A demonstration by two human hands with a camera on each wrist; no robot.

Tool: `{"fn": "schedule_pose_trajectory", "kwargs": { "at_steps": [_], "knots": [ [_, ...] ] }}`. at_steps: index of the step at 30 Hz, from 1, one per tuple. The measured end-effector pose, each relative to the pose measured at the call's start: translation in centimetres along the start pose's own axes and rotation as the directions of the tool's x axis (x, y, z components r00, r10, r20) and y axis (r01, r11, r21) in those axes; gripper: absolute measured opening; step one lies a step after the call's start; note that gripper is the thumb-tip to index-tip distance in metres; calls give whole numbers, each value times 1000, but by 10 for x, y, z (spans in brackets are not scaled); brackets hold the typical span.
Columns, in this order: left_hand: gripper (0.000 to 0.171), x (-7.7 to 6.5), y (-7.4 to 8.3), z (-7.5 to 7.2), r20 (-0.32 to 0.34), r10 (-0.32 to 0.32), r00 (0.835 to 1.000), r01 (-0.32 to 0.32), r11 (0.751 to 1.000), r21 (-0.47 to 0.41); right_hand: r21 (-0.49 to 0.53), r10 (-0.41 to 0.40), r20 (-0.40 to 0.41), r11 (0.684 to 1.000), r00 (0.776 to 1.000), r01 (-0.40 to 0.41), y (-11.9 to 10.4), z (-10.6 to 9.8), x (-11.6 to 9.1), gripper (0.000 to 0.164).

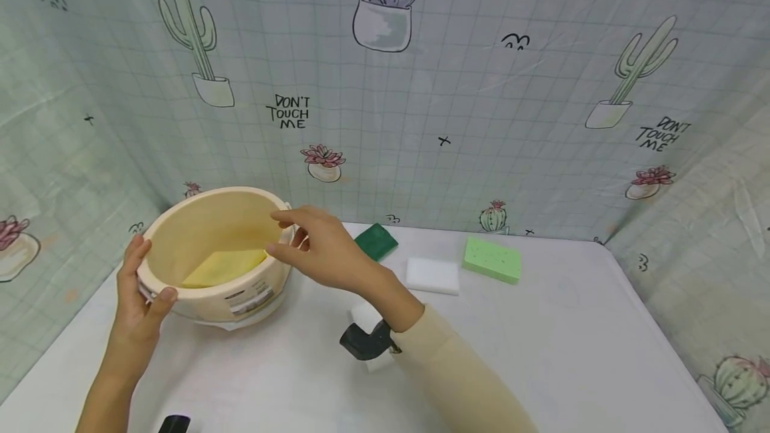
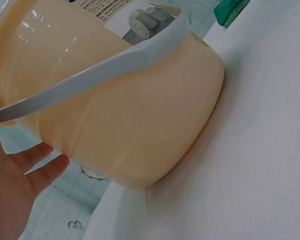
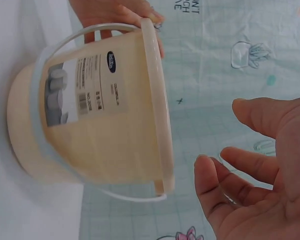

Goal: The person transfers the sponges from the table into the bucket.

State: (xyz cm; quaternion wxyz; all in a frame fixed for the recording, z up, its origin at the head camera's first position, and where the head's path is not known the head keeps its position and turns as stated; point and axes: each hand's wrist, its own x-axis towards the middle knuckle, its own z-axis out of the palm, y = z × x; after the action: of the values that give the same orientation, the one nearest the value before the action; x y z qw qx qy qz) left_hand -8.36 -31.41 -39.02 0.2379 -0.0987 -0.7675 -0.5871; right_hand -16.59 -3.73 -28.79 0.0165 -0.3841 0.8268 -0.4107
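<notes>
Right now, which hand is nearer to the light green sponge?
The right hand. It is left of the light green sponge, by the right rim of the bucket. The left hand holds the bucket's left side, farther away.

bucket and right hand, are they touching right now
Apart: the right wrist view shows a strip of backdrop between the fingertips of the right hand and the rim of the bucket.

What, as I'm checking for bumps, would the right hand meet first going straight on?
The right hand would probably meet the bucket; depth leaves unclear whether at rim or inner wall.
</notes>
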Motion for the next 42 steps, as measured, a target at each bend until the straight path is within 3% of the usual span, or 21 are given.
{"fn": "schedule_pose_trajectory", "kwargs": {
  "at_steps": [3,10,22,31,37,42],
  "knots": [
    [66,1,1,-1,-5,2,1000,-2,1000,15,-8,0,-14,1000,1000,0,5,-6,-10,47],
    [68,0,-1,0,-16,-19,1000,17,996,-92,-13,16,-59,1000,998,-17,21,-15,-32,46],
    [67,1,-2,1,2,-7,1000,7,1000,-22,18,92,-209,996,974,-90,77,-42,-85,45],
    [67,-2,0,2,-26,-28,999,28,1000,0,1,234,-301,970,925,-245,117,-65,-129,46],
    [67,-2,1,2,-19,-26,999,26,1000,3,-12,303,-382,943,873,-333,145,-82,-159,47],
    [67,-1,1,2,-9,-22,1000,22,999,-43,13,369,-412,917,833,-399,161,-93,-176,46]
  ]
}}
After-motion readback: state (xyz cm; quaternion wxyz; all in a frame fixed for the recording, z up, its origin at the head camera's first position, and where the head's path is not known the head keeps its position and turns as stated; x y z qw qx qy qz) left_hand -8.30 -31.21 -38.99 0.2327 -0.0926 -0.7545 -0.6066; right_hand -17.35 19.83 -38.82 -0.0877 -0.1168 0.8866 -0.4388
